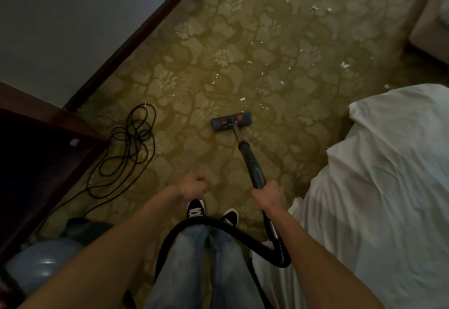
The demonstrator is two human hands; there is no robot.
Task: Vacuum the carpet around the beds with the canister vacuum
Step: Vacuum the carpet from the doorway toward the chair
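Observation:
My right hand grips the dark wand of the vacuum. The wand slopes forward to the grey floor head with two red pedals, which lies flat on the green flowered carpet. Several white paper scraps lie on the carpet beyond and to the right of the head. My left hand hangs in front of me with curled fingers and holds nothing. The black hose loops across my legs to the blue-grey canister at the lower left. A bed with white sheets fills the right.
A tangled black power cord lies on the carpet at the left, beside a dark wooden cabinet. A dark skirting board runs along the grey wall. A second bed's corner shows at the upper right.

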